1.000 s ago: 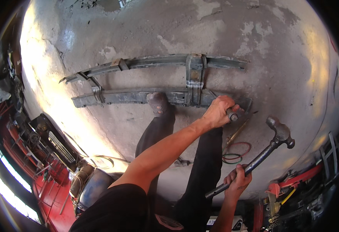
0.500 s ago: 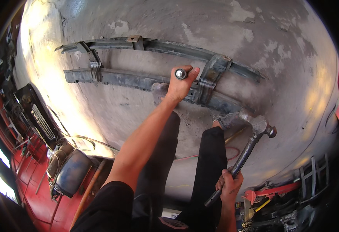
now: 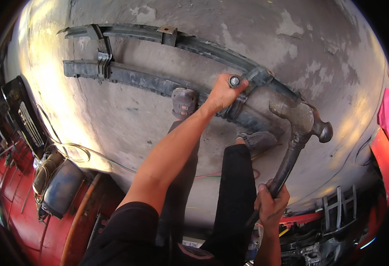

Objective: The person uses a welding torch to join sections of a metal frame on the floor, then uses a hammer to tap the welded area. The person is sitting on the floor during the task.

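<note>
Fingers of my left hand [image 3: 223, 94] are wrapped round a metal bar [image 3: 234, 81], upright and seen from its round, shiny top; its lower end is hidden. It stands over the right-hand bracket of a dark metal car frame [image 3: 137, 78], two long beams joined by cross brackets, lying on the floor. Whether the bar touches the bracket cannot be made out. In my right hand [image 3: 272, 204] is a worn hammer [image 3: 287, 162], gripped by its handle. Its heavy head, with a rounded knob at one end, is raised near the frame's right end.
My shoes [image 3: 184, 103] stand at the lower beam. Left are a black car grille [image 3: 23, 117], a dark blue tank [image 3: 63, 188] and a loose hose [image 3: 77, 146] over red metal. Grey racking [image 3: 338, 208] and mixed parts lie lower right; a red panel [image 3: 383, 153] is at far right.
My left hand and the bar have shifted right to the right-hand bracket. The hammer has come up, its head now larger in view. The whole view has tilted slightly.
</note>
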### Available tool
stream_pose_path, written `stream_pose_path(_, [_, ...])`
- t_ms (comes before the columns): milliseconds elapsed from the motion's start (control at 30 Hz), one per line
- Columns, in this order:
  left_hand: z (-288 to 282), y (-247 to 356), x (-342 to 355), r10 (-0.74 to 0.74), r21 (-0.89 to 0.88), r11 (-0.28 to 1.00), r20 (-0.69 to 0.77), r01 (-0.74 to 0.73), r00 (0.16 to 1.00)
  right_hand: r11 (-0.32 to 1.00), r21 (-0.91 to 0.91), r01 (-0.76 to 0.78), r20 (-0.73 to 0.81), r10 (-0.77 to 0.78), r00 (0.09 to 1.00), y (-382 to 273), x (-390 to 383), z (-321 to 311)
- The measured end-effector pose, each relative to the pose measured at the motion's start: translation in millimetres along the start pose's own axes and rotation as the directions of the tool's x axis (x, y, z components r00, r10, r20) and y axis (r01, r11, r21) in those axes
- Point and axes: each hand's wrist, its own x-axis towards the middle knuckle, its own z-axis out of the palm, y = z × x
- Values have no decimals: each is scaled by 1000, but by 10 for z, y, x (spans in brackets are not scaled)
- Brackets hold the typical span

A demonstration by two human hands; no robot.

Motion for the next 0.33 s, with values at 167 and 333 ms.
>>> stream_pose_path(167, [69,-69,-124,23,-63,998,-34,-25,999,945,-268,190,88,-172,981,-463,175,203])
stream_pose_path(333, [13,-92,-20,114,-141,981,-139,-133,984,772,-561,299,190,-232,954,-440,487,349])
